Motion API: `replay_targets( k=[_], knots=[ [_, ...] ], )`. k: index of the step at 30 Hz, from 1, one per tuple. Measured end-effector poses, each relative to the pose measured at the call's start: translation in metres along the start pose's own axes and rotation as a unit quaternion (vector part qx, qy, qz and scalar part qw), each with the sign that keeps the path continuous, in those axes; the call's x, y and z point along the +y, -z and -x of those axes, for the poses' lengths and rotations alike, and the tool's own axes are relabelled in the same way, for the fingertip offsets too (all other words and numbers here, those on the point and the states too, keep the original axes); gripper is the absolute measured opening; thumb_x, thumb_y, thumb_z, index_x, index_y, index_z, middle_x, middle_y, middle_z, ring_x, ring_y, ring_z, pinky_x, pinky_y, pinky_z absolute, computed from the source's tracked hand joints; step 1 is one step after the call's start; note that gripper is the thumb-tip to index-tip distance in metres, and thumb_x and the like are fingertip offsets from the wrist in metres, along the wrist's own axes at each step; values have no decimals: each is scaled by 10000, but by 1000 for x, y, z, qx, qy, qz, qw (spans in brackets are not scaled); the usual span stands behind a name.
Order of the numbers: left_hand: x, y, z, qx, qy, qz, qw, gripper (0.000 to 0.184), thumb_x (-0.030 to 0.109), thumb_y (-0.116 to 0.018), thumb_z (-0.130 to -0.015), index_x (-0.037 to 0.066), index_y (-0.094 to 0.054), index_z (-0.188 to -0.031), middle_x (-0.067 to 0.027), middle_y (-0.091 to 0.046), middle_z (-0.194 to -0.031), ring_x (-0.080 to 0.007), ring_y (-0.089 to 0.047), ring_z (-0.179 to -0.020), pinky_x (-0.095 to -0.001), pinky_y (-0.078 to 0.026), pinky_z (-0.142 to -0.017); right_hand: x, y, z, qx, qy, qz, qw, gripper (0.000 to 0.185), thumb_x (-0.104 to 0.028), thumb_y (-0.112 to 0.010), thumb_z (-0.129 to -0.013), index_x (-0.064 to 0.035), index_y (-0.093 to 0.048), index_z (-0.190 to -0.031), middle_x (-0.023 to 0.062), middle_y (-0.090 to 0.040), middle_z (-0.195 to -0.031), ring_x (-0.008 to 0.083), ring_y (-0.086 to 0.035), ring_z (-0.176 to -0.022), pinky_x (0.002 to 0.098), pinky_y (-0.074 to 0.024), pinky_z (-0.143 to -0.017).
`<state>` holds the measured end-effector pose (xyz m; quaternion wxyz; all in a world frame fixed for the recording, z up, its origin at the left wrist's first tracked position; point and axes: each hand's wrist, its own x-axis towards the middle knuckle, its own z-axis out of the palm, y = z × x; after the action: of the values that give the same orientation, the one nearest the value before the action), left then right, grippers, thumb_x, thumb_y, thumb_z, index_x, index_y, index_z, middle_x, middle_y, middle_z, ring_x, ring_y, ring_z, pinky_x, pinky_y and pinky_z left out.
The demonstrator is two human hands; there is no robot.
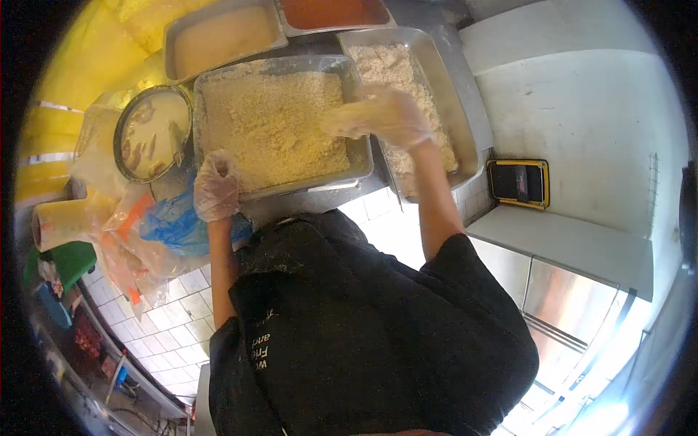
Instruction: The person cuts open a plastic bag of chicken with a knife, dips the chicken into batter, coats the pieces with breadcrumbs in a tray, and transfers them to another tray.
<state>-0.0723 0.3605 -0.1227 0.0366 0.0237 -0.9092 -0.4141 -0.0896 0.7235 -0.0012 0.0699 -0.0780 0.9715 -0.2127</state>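
Observation:
My right hand, in a clear plastic glove, is closed around a pale, crumb-coated piece. Motion blurs it, and its kind cannot be made out. It is held over the right side of a metal tray of yellowish breading crumbs. My left hand, also gloved, is closed at the front left corner of that tray, apparently gripping its rim; its fingertips are partly hidden. Right of the crumbs, a long metal tray holds several crumb-coated pieces.
A round bowl of pale batter with pieces in it stands at left. Behind are a tray of beige liquid and a tray of orange-red sauce. Plastic bags and a roll lie at left. A white wall bounds the right.

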Motion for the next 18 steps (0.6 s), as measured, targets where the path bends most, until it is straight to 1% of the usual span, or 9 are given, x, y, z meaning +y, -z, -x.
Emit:
replay_targets(
  k=[4,5,7,10,11,13,14,16,18],
  knots=[
    [-5,1,0,-6,-27,-38,999,210,201,-703,-872,89,-662,-1045,-115,-722,-899,-254,-716,-817,-368,-559,-747,0,61,38,66,-127,-395,908,381,-412,-677,-926,-84,-679,-1119,113,-725,-1035,212,-721,-848,339,-610,-698],
    [-2,2,-1,-5,-25,-38,999,210,201,-703,-872,89,-662,-1045,-115,-722,-899,-254,-716,-817,-368,-559,-747,1,74,42,81,-199,-199,956,329,-345,-679,-931,-84,-681,-1131,108,-721,-1080,208,-722,-886,342,-614,-704],
    [7,5,-1,-26,24,-29,999,196,203,-687,-870,83,-680,-1025,-116,-730,-917,-251,-715,-837,-375,-550,-756,5,83,47,93,-260,6,961,284,-279,-681,-937,-83,-683,-1143,102,-717,-1126,205,-722,-924,345,-618,-709],
    [16,10,-1,-31,28,-10,999,199,207,-678,-867,81,-679,-1021,-122,-731,-923,-261,-715,-846,-382,-552,-761,27,66,52,-19,-223,251,942,286,-276,-643,-958,-53,-684,-1133,136,-709,-1143,220,-727,-946,346,-616,-727],
    [13,8,-1,-31,29,-9,999,199,207,-678,-867,81,-679,-1021,-122,-731,-923,-261,-715,-846,-382,-552,-761,58,36,55,-84,-118,414,899,257,-276,-623,-961,-76,-689,-1109,147,-708,-1110,227,-728,-929,351,-614,-717],
    [2,3,0,-19,4,-17,1000,226,247,-690,-887,87,-661,-1044,-128,-728,-921,-286,-719,-833,-395,-559,-748,89,-3,69,-147,-6,560,815,233,-277,-604,-964,-99,-694,-1085,158,-707,-1078,233,-729,-912,356,-612,-707],
    [2,1,2,-18,7,-15,1000,226,247,-690,-887,87,-661,-1044,-128,-728,-921,-286,-719,-833,-395,-559,-748,90,-17,78,-105,-28,401,910,197,-255,-624,-938,-113,-693,-1057,158,-702,-1016,239,-728,-882,371,-608,-691],
    [1,1,0,-16,9,-59,998,223,248,-683,-892,91,-662,-1049,-132,-729,-920,-289,-721,-838,-399,-561,-756,99,-17,71,-59,-39,228,971,165,-233,-644,-913,-127,-692,-1030,157,-698,-954,246,-727,-851,386,-604,-675],
    [-3,-2,0,-11,16,-44,999,226,249,-684,-892,86,-664,-1047,-135,-728,-913,-290,-721,-834,-400,-562,-753,126,-1,60,-145,56,553,819,364,-379,-527,-1023,-50,-683,-1005,106,-693,-743,171,-702,-726,282,-568,-569]
  ],
)
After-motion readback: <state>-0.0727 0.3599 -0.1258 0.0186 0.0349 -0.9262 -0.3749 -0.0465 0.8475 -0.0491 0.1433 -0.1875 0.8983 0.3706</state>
